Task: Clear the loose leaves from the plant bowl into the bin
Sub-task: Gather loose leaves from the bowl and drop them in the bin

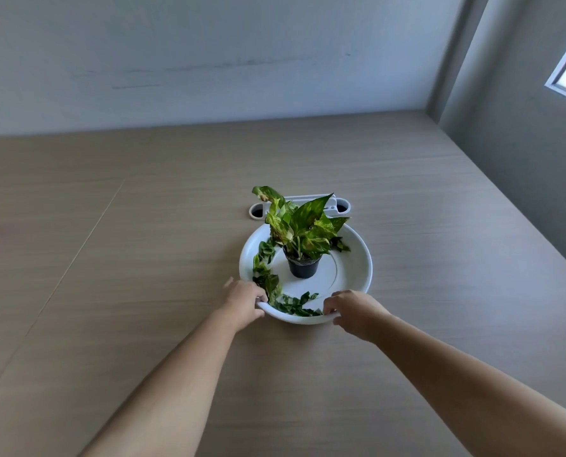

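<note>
A pale grey-blue wall and a darker grey side wall with one window corner at two o'clock enclose a broad, matte wood-grain laminate surface (143, 225) crossed by thin seams. Just past its centre sits one round, shallow white plastic bowl (357, 258) with a smooth raised rim. Inside it, slightly toward twelve o'clock, stands one small black plastic pot (303, 268) holding a plant with glossy, pointed leaves mottled green and yellow (303, 224). Loose green leaves (268, 278), too overlapped to count, lie in a curved band along the bowl's inner edge from about ten o'clock round to six, with a few more at two o'clock beside the pot. Behind the bowl at twelve o'clock, a white oval-ended plastic cable grommet (258, 211) is set in the surface. The left hand (245, 300) grips the rim at eight o'clock, its fingers curled onto it; the right hand (352, 308) holds the rim at five o'clock, fingers closed over the edge.
</note>
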